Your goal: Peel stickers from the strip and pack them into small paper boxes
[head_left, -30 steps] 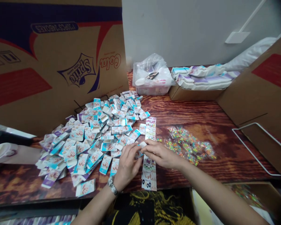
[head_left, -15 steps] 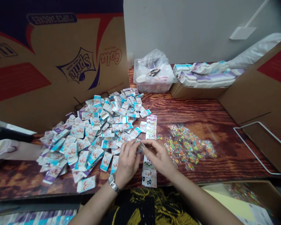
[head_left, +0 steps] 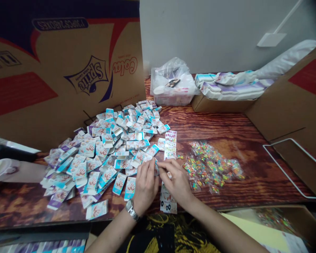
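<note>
My left hand [head_left: 146, 184], with a metal watch [head_left: 132, 210] on its wrist, has its fingers closed round a small printed carton [head_left: 157, 170], mostly hidden by the fingers. My right hand [head_left: 177, 182] meets it from the right, thumb and fingers pinched at the carton's upper end. A small pale and orange spot shows at the right fingers; I cannot tell what it is. Beneath the hands lie strips of printed stickers [head_left: 170, 144]. A heap of small white, blue and purple cartons [head_left: 100, 154] spreads on the left. Clear packets of colourful candy [head_left: 213, 165] lie on the right.
A large brown cardboard box [head_left: 68, 70] stands behind the heap. At the back are a plastic tub with a clear bag [head_left: 173, 84] and a low box of wrapped packs [head_left: 234, 88]. Another cardboard box [head_left: 300, 116] bounds the right side. A translucent jug [head_left: 21, 171] lies at left.
The right hand has turned slightly, its fingers now bent down over the carton's end. Both hands stay together over the sticker strips. The view has tilted a little.
</note>
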A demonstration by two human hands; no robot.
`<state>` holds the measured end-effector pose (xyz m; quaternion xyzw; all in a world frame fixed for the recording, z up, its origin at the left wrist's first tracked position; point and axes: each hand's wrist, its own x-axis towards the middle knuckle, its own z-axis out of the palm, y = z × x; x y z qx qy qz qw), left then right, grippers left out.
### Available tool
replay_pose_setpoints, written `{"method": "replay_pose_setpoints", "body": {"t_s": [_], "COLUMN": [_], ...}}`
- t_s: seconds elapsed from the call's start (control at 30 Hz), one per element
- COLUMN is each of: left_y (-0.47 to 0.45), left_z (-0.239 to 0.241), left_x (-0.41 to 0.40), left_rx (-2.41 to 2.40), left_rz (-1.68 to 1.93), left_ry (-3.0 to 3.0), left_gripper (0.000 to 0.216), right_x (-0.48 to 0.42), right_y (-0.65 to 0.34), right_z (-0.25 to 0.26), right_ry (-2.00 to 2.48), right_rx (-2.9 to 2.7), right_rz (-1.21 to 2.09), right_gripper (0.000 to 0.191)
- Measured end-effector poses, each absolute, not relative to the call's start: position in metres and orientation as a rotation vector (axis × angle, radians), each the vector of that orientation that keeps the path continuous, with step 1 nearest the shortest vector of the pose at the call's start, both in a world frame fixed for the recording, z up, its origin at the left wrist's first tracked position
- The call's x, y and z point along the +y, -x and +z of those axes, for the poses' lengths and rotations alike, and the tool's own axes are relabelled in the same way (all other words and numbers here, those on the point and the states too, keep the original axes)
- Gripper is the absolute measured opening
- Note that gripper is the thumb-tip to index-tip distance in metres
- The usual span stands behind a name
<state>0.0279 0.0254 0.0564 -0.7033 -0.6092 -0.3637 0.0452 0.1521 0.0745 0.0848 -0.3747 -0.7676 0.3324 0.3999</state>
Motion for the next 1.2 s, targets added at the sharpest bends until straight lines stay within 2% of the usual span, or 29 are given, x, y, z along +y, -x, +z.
{"method": "replay_pose_setpoints", "body": {"t_s": [0.27, 0.43, 0.5, 0.7, 0.8, 0.93, 1.1, 1.2], "left_y": [-0.027, -0.028, -0.029, -0.029, -0.027, -0.027, -0.045, -0.056], "left_z": [0.056, 0.048, 0.044, 0.036, 0.028, 0.016, 0.011, 0.010], "left_x": [0.031, 0.033, 0.036, 0.045, 0.047, 0.046, 0.060, 0.074], "left_rx": [-1.918, -1.884, -1.909, -1.999, -2.021, -2.044, -2.070, -2.101], "left_rz": [-1.112, -1.154, -1.126, -0.980, -0.951, -0.957, -0.793, -0.578], "left_ry": [2.148, 2.193, 2.213, 2.407, 2.420, 2.466, 2.492, 2.532], "left_gripper": [0.067, 0.061, 0.060, 0.063, 0.057, 0.042, 0.051, 0.045], "right_x": [0.065, 0.066, 0.068, 0.124, 0.177, 0.222, 0.210, 0.202], "right_y": [-0.154, -0.156, -0.157, -0.182, -0.205, -0.229, -0.223, -0.208], "right_z": [0.068, 0.050, 0.044, 0.023, 0.003, -0.012, -0.007, -0.005], "right_ry": [0.904, 0.771, 0.739, 1.057, 1.281, 1.367, 1.313, 1.198], "right_rx": [-2.054, -2.138, -2.142, -1.780, -1.365, -1.318, -1.788, -2.165], "right_rz": [0.704, 0.490, 0.516, 1.107, 1.027, 0.879, 0.813, 0.791], "right_gripper": [0.045, 0.055, 0.053, 0.026, 0.036, 0.045, 0.039, 0.036]}}
